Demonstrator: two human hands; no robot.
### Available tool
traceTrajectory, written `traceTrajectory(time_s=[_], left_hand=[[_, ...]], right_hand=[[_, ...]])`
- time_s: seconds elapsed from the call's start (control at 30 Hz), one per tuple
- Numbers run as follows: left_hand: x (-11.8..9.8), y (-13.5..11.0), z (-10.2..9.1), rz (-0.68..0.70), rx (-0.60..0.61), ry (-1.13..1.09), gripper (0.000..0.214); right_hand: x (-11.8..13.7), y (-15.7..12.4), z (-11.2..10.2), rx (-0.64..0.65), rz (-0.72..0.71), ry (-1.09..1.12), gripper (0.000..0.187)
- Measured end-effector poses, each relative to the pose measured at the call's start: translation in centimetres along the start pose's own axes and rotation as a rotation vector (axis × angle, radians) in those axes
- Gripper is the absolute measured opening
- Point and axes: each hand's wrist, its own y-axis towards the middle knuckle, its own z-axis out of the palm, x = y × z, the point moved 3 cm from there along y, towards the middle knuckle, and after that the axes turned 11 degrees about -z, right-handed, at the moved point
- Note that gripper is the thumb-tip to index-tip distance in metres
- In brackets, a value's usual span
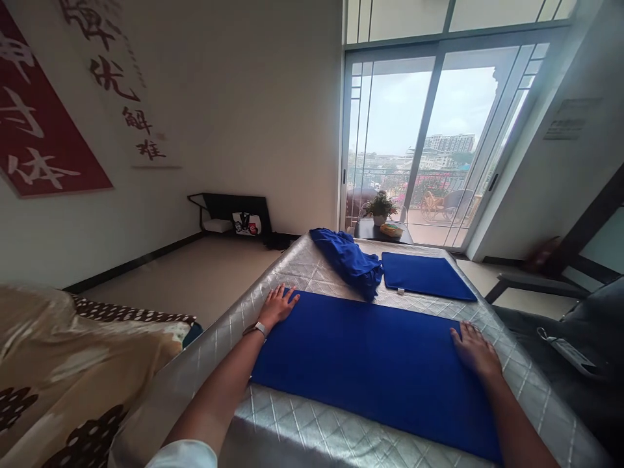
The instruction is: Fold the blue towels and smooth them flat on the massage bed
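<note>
Three blue cloths on mattress [292,422]:
- long cloth [370,364] spread flat along near edge; left hand [279,305] and right hand [472,350] splayed flat at its ends, gripping nothing
- small cloth [424,276] folded, far right corner
- crumpled cloth [351,260] unfolded, far edge

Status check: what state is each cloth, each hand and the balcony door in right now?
Long blue cloth: laid flat across the mattress.
Bunched blue cloth: crumpled in a heap.
Small blue cloth: folded, lying flat.
Left hand: open, palm down at the long cloth's left edge.
Right hand: open, palm down on its right end.
Balcony door: looks shut.
</note>
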Motion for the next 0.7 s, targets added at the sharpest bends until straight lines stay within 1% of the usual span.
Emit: traceTrajectory(time_s=[0.1,0.17,0.2,0.27,0.33,0.43,0.5,0.53,0.57,0.6,0.63,0.67,0.7], left_hand=[[-0.6,-0.5,-1.2,0.006,-0.129,0.066,0.063],[-1.9,-1.2,-2.1,0.039,-0.211,0.079,0.062],[-3.0,-1.7,-2.5,0.058,-0.237,0.070,0.061],[-6.2,-3.1,-2.9,0.115,-0.249,0.031,0.059],[-10.6,-4.9,-2.7,0.239,-0.204,-0.025,0.057],[-17.9,-8.0,-1.4,0.471,-0.115,-0.149,0.059],[-21.4,-9.6,-0.4,0.557,-0.071,-0.240,0.064],[-22.5,-10.1,0.2,0.573,-0.043,-0.271,0.066],[-23.1,-10.4,0.7,0.571,-0.009,-0.289,0.068],[-23.2,-10.5,1.2,0.553,0.027,-0.294,0.069],[-22.7,-10.3,1.6,0.524,0.060,-0.289,0.071],[-21.7,-9.9,1.8,0.491,0.089,-0.275,0.072],[-20.3,-9.3,1.9,0.458,0.112,-0.254,0.073]], right_hand=[[0.2,0.0,0.1,-0.007,0.012,-0.007,0.078],[0.5,0.0,0.1,-0.005,0.022,-0.008,0.077],[0.6,0.0,0.0,-0.003,0.026,-0.007,0.077],[0.7,0.0,-0.1,-0.002,0.030,-0.004,0.076],[0.8,-0.1,-0.3,0.002,0.029,0.000,0.076],[0.7,-0.2,-0.4,0.002,0.027,0.004,0.077],[0.6,-0.2,-0.3,0.000,0.017,0.003,0.077],[0.6,-0.2,-0.2,-0.003,0.012,0.002,0.077],[0.6,-0.1,-0.2,-0.008,0.008,0.002,0.077],[0.5,-0.1,-0.1,-0.013,0.008,0.003,0.077],[0.5,0.0,0.0,-0.020,0.010,0.007,0.077],[0.4,0.0,0.1,-0.027,0.012,0.012,0.077],[0.4,0.0,0.2,-0.033,0.013,0.017,0.076]])
